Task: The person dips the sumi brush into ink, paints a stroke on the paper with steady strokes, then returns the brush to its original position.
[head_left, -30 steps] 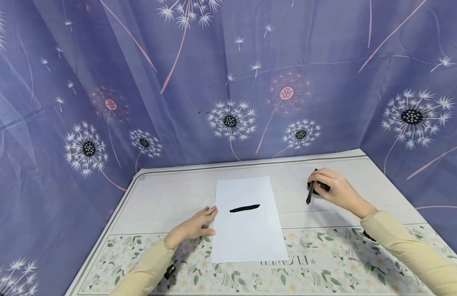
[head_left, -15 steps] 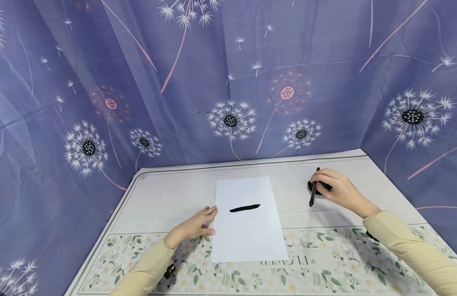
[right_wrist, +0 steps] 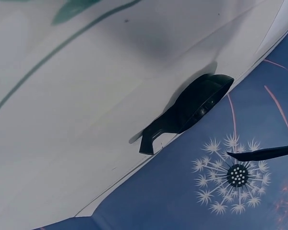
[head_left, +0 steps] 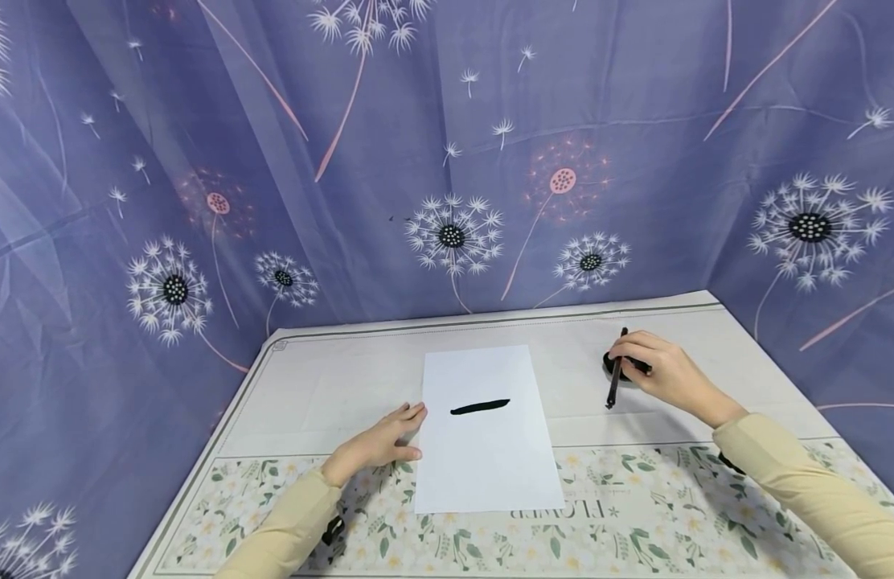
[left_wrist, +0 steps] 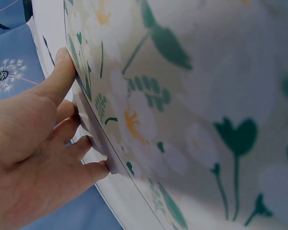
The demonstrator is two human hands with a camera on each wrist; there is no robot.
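My right hand (head_left: 667,374) pinches a slim dark writing brush (head_left: 613,386) over a small black dish (head_left: 608,363) at the back right. The hand covers much of that dish in the head view. In the right wrist view the black dish (right_wrist: 197,103) shows a stubby handle, and the pointed brush tip (right_wrist: 245,156) is apart from it. A white sheet of paper (head_left: 483,474) lies mid-table with one thick black stroke (head_left: 480,407) across it. My left hand (head_left: 375,442) rests at the paper's left edge, fingers extended; the left wrist view shows this hand (left_wrist: 43,139) from the palm side.
The table is covered by a white cloth (head_left: 331,370) with a floral band (head_left: 389,547) along the front. A blue-purple dandelion curtain (head_left: 360,241) hangs behind it and on both sides. Dark bands (head_left: 334,531) show under the wrists.
My right hand and the brush have shifted slightly to the right and toward me over the dish. The left hand, the paper and the stroke look the same.
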